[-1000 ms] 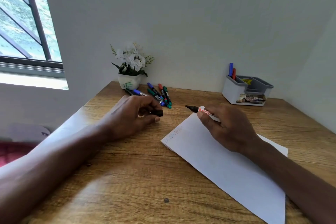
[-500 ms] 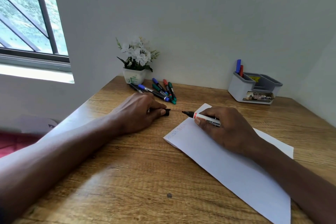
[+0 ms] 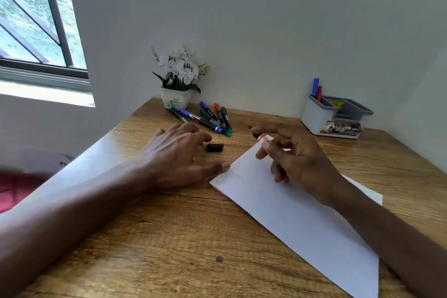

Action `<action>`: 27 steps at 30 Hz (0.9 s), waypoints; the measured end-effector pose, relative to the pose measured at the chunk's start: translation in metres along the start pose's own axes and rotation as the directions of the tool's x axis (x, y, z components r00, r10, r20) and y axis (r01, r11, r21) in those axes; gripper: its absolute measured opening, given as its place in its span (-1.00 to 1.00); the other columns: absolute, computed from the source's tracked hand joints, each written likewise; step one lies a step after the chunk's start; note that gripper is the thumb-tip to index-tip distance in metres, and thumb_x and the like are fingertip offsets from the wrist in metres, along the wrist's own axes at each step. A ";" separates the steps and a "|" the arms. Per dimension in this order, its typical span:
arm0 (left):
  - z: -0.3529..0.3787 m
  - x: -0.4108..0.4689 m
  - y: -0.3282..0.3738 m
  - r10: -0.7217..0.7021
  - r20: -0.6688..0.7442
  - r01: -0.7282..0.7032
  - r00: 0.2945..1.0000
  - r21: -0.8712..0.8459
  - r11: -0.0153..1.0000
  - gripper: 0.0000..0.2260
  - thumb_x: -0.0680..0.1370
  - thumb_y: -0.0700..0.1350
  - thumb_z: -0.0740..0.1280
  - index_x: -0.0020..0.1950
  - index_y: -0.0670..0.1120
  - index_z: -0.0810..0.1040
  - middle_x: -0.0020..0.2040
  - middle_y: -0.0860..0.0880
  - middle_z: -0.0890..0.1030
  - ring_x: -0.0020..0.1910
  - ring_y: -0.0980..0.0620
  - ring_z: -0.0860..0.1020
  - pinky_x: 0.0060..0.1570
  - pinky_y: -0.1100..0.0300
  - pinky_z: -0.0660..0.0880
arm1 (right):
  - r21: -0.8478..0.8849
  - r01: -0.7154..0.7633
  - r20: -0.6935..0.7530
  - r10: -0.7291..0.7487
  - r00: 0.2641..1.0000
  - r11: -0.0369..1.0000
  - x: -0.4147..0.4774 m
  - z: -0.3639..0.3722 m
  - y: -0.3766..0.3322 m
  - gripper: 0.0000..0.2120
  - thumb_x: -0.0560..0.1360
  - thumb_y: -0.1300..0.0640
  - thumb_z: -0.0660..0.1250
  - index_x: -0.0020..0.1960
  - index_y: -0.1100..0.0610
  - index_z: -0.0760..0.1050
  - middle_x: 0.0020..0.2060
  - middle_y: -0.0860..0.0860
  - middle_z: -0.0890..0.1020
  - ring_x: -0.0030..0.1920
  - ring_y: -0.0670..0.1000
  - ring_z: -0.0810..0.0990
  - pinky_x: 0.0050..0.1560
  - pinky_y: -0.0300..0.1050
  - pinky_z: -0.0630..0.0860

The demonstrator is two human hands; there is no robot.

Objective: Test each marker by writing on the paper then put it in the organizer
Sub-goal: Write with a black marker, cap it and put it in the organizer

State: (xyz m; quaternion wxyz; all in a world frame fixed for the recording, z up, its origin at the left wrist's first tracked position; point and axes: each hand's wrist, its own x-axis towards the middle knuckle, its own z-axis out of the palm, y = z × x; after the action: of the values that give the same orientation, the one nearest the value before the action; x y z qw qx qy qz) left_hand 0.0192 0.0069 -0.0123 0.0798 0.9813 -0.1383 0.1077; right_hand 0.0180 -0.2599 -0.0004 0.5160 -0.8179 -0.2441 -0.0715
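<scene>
One white marker (image 3: 264, 138), red lettering

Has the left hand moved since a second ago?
Yes. The left hand released the black cap and opened toward the paper; its thumb now reaches the sheet's left corner.

My wooden desk (image 3: 169, 237) carries white paper (image 3: 302, 220). Left of the paper lies a black cap (image 3: 214, 147). Beyond the paper I see markers (image 3: 208, 123), flowerpot (image 3: 176, 101), organizer (image 3: 314, 117).

brown wood-grain desk (image 3: 169, 237), white paper (image 3: 302, 220), black cap (image 3: 214, 147). far pile of markers (image 3: 210, 118) is blue, green, red, black. the marker (image 3: 264, 138) by the paper is white with red print. grey-and-white organizer (image 3: 314, 116), white pot (image 3: 176, 101) with green swirls, white flowers (image 3: 180, 65)
</scene>
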 end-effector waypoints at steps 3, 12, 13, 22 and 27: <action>-0.001 0.000 0.001 -0.006 0.046 0.006 0.999 0.006 1.000 -0.06 0.29 0.68 0.00 0.52 0.18 0.35 0.45 0.08 0.40 0.42 0.05 0.33 0.21 -0.05 0.32 | 0.162 -0.114 0.089 0.100 0.991 0.980 0.001 -0.002 -0.004 -0.74 0.64 0.17 0.30 0.23 -0.10 0.63 -0.18 0.08 0.69 -0.34 0.06 0.62 -0.31 -0.08 0.54; -0.003 0.003 0.003 -0.009 0.164 0.017 0.986 -0.047 0.999 0.02 0.23 0.65 -0.03 0.60 0.17 0.23 0.59 0.14 0.24 0.53 0.08 0.19 0.40 -0.13 0.22 | 0.485 -0.314 0.436 0.086 0.896 0.816 0.001 -0.016 -0.003 -0.17 0.27 -0.13 0.63 0.45 0.12 0.46 0.06 0.15 0.60 0.07 0.08 0.60 -0.03 -0.02 0.56; -0.003 0.002 0.003 -0.009 0.166 0.018 0.986 -0.052 0.998 0.01 0.23 0.64 -0.03 0.60 0.17 0.23 0.59 0.14 0.23 0.53 0.08 0.18 0.41 -0.12 0.21 | 0.469 -0.280 0.395 0.085 0.915 0.838 0.001 -0.012 -0.004 -0.21 0.25 -0.13 0.65 0.40 0.11 0.52 0.02 0.14 0.62 0.05 0.07 0.61 -0.06 -0.05 0.57; -0.003 0.004 0.003 0.006 0.202 0.019 0.979 -0.126 0.992 -0.05 0.31 0.59 0.07 0.61 0.13 0.19 0.62 0.11 0.18 0.55 0.10 0.18 0.49 -0.08 0.13 | 0.193 -0.206 0.087 0.192 0.978 0.959 0.005 0.014 -0.004 -0.81 0.52 0.02 0.40 0.06 0.07 0.69 -0.28 0.15 0.72 -0.29 0.06 0.67 -0.32 -0.16 0.55; -0.001 0.005 0.002 0.013 0.237 0.021 0.972 -0.144 0.989 -0.05 0.32 0.57 0.08 0.63 0.12 0.15 0.64 0.11 0.12 0.56 0.09 0.15 0.52 -0.03 0.06 | 0.194 -0.276 0.141 0.251 0.958 0.941 0.010 0.014 -0.006 -0.87 0.52 0.17 0.46 0.03 0.19 0.68 -0.17 0.19 0.75 -0.20 0.10 0.71 -0.22 -0.13 0.62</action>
State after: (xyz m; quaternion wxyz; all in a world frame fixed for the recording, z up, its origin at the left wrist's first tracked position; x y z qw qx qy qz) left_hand 0.0235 0.0038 -0.0094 0.1345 0.9789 -0.1523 -0.0207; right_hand 0.0219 -0.2423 0.0021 0.5903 -0.7864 -0.1676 0.0715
